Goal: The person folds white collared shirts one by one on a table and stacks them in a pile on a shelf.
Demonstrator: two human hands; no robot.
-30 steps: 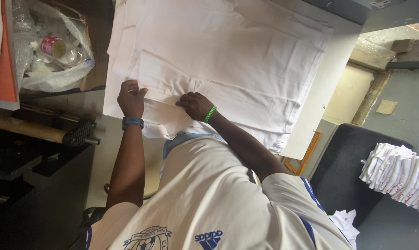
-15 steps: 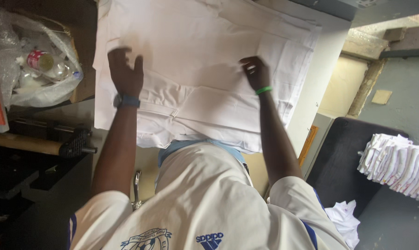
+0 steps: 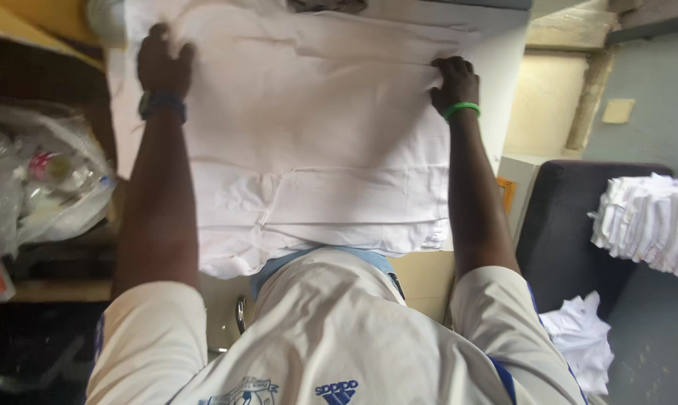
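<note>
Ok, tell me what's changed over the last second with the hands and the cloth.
Both hands slid apart and away from the body: the left hand to the white cloth's far left corner, the right hand to its right edge, fingers pinching it. The cloth stays spread on the table; the folded stack is unmoved.

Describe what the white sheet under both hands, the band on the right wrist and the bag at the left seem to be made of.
White sheet: likely woven cotton-type cloth, matte; it creases softly. Green band: probably smooth rubber or silicone. Bag: thin clear plastic, glossy and crinkled.
</note>
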